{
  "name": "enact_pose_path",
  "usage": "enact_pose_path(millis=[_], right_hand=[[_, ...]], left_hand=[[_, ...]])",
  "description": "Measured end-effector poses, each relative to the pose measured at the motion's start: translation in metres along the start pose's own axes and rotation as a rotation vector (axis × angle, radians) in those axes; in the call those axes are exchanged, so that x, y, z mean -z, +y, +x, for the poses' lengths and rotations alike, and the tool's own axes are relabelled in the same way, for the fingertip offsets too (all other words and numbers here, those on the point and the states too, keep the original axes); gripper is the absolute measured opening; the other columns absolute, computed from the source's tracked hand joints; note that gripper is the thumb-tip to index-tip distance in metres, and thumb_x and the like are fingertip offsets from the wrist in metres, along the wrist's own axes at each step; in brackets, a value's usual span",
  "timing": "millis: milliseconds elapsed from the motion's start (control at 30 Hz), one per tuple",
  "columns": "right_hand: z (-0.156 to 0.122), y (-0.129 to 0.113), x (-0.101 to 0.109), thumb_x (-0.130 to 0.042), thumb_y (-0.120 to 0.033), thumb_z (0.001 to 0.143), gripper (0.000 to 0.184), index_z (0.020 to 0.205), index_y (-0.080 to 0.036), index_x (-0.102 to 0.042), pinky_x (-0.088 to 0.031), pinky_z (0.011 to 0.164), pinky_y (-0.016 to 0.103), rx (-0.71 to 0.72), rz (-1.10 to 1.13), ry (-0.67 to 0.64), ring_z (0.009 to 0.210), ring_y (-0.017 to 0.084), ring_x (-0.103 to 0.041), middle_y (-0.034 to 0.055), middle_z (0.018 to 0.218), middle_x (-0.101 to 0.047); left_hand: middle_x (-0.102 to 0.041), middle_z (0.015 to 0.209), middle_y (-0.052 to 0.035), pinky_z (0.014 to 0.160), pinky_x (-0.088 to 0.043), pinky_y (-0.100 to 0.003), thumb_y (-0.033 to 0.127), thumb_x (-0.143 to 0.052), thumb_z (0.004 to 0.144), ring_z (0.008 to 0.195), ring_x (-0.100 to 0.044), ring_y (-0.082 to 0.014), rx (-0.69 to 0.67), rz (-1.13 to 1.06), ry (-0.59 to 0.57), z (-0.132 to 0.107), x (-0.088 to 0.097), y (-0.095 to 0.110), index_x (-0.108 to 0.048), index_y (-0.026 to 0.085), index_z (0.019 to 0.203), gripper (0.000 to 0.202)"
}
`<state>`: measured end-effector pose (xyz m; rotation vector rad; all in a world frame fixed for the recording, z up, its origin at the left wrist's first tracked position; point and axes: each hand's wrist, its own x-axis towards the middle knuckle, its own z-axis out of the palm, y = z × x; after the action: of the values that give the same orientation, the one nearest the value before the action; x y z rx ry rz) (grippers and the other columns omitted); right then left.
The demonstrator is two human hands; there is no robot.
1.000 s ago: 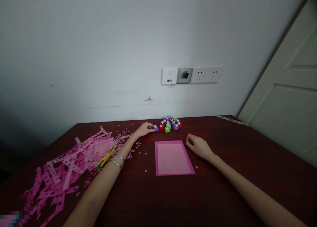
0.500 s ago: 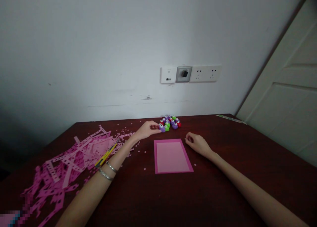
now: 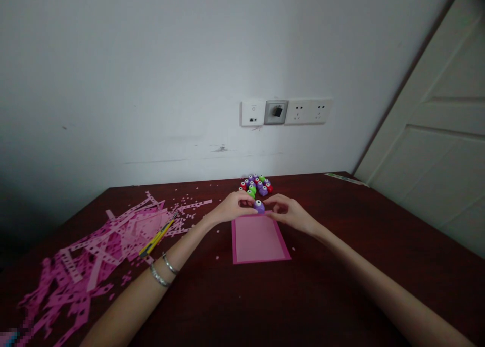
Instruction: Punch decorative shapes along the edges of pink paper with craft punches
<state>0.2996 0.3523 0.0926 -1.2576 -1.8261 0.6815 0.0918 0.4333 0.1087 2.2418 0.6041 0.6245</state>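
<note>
A purple paper punch (image 3: 258, 206) with a white round button sits at the far edge of the pink paper. My left hand (image 3: 235, 207) is closed, thumb and fingers gripping its left side. At its right side, the curved fingertips of my right hand (image 3: 290, 213) meet the punch, the thumb low by the paper's edge. A light pink sheet (image 3: 259, 238) lies on a slightly larger dark pink sheet (image 3: 261, 261) flat on the table. Behind my hands stands a cluster of several purple, green and red punches (image 3: 255, 183).
Punched pink paper strips (image 3: 94, 248) and small paper bits cover the table's left side, with a yellow utility knife (image 3: 158, 236) on them. A thin pale strip (image 3: 346, 179) lies at the far right. Sockets (image 3: 286, 112) are on the wall behind.
My left hand has brought the purple punch from the cluster's front towards the paper's far edge. My right hand has moved left from beside the paper to the punch.
</note>
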Motion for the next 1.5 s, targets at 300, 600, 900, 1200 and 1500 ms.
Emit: enact_pose_path(millis=[300,600,900,1200,1500], right_hand=[[-0.001,-0.006,-0.006,-0.062,-0.028,0.074,0.025,0.096,-0.018,-0.062,-0.045,0.062,0.024,0.032,0.028,0.010,0.068,0.011,-0.053,0.0041,0.095,-0.059],[-0.003,-0.015,-0.012,-0.063,-0.027,0.071,0.023,0.090,-0.015,-0.065,-0.044,0.060,0.024,0.032,-0.071,0.049,0.065,0.012,-0.054,0.0024,0.078,-0.062],[-0.022,-0.043,-0.018,-0.069,-0.034,0.064,0.021,0.075,-0.016,-0.066,-0.042,0.052,0.023,-0.210,-0.192,0.126,0.060,0.014,-0.057,0.0025,0.066,-0.064],[-0.076,-0.060,-0.058,-0.066,-0.032,0.065,0.014,0.069,-0.018,-0.065,-0.041,0.053,0.024,-0.360,-0.273,0.198,0.058,0.016,-0.058,0.0024,0.063,-0.064],[-0.092,-0.063,-0.081,-0.060,-0.022,0.067,0.009,0.075,-0.019,-0.064,-0.046,0.058,0.028,-0.304,-0.256,0.171,0.063,0.019,-0.060,0.0048,0.071,-0.064]], left_hand=[[-0.056,0.076,-0.0005,0.059,-0.039,-0.024,0.032,-0.066,0.071,0.066,-0.048,-0.0102,-0.013,-0.010,-0.039,-0.001,-0.003,0.005,-0.065,0.017,0.084,0.020],[-0.055,0.076,-0.0001,0.060,-0.038,-0.023,0.030,-0.066,0.071,0.067,-0.048,-0.0105,-0.063,0.044,-0.049,-0.003,-0.002,0.009,-0.065,0.016,0.084,0.020],[-0.063,0.083,-0.0040,0.063,-0.042,-0.023,0.031,-0.062,0.074,0.071,-0.055,-0.0126,0.027,0.040,-0.149,-0.015,0.008,0.004,-0.064,0.014,0.099,0.030],[-0.066,0.081,-0.0057,0.066,-0.042,-0.024,0.021,-0.059,0.073,0.071,-0.057,-0.0153,0.057,0.324,-0.111,-0.026,0.010,-0.043,-0.069,0.015,0.084,0.017],[-0.064,0.080,-0.0048,0.068,-0.040,-0.025,0.027,-0.062,0.071,0.073,-0.056,-0.0165,0.091,0.337,-0.112,-0.023,0.007,-0.046,-0.069,0.017,0.083,0.017]])
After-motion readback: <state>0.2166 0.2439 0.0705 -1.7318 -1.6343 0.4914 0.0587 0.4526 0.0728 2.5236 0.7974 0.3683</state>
